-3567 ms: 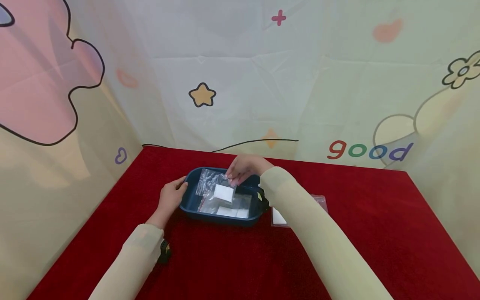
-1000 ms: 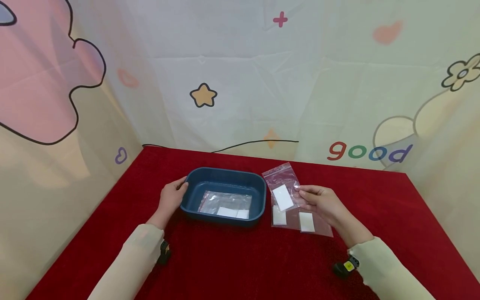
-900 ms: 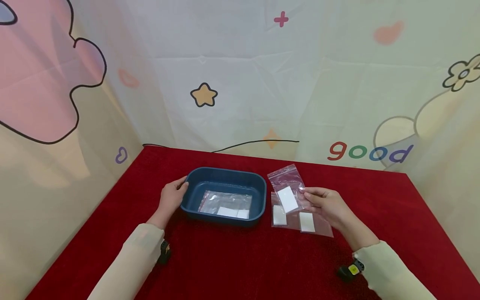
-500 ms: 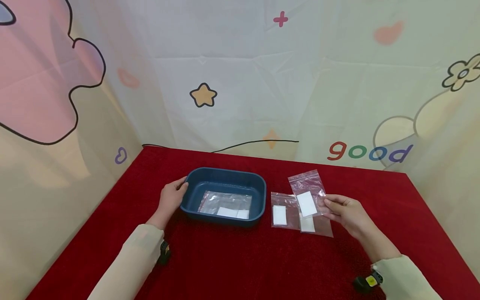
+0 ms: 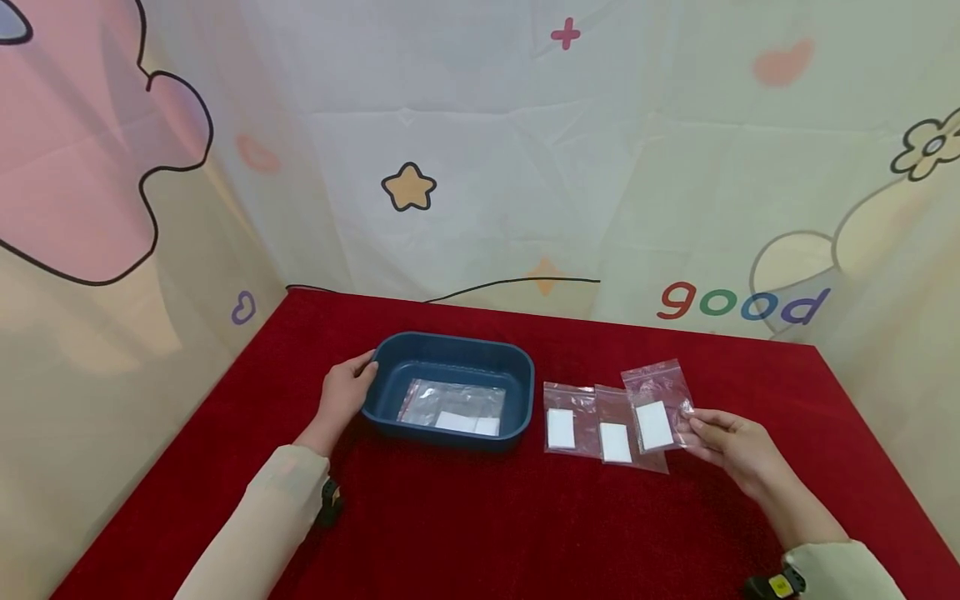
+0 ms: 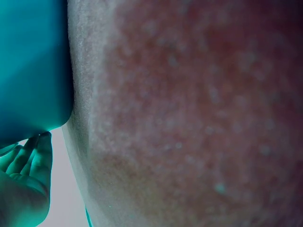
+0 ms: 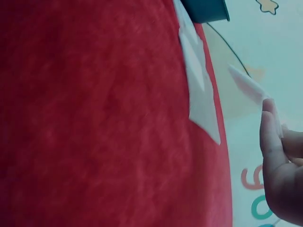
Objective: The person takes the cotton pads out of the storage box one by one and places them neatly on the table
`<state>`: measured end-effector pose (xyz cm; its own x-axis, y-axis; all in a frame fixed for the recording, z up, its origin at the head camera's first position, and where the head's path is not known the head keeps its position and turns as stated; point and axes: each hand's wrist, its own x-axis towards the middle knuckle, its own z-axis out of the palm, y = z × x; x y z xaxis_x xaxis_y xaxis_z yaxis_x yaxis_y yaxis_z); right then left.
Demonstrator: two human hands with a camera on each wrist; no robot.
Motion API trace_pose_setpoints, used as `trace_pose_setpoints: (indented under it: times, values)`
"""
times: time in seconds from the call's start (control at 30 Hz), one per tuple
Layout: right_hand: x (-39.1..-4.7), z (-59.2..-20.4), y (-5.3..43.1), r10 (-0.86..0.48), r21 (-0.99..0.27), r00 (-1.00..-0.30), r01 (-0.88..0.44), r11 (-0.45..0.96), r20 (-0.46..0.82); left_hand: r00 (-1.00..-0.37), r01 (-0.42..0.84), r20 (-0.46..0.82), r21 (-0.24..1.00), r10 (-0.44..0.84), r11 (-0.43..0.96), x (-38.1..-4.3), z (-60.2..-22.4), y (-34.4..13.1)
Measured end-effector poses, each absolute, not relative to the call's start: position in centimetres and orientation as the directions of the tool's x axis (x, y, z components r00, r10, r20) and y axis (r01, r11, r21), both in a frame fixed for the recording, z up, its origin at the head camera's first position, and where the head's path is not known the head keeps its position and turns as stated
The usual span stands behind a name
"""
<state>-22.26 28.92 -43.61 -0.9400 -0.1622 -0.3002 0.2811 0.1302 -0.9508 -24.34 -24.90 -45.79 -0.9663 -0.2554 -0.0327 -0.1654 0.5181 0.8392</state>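
Observation:
My left hand [image 5: 347,392] holds the left end of a dark blue plastic tub [image 5: 381,422], thumb at the rim. In the left wrist view its fingers [image 6: 41,158] meet the tub's end wall [image 6: 35,71]. Inside the tub lies at least one clear zip bag [image 5: 429,400] with white pieces in it. Between thumb and fingers, my right hand [image 5: 742,454] pinches the side of another zip bag [image 5: 652,392] with a white rectangle inside. This bag is tilted and, in the right wrist view, raised above the cloth. It partly covers a bag on the table.
Two similar zip bags, a left bag [image 5: 561,429] and a right bag [image 5: 616,442], lie side by side on the red cloth [image 5: 480,525], right of the tub. A printed curtain [image 5: 495,167] stands behind the table.
My right hand has taken the zip bag out of the tub and carried it rightward, past the two bags on the cloth. The left hand has stayed at the tub.

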Motion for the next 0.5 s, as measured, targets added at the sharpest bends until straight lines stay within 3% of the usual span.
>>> trace_pose_setpoints:
  times: [0.5]
  values:
    - [-21.9,-45.2,31.9,-0.163,-0.939,-0.925,0.336,0.071,-0.343,-0.966,-0.171,-0.039,0.837,-0.255,0.520,-24.2,-45.5,-24.8]
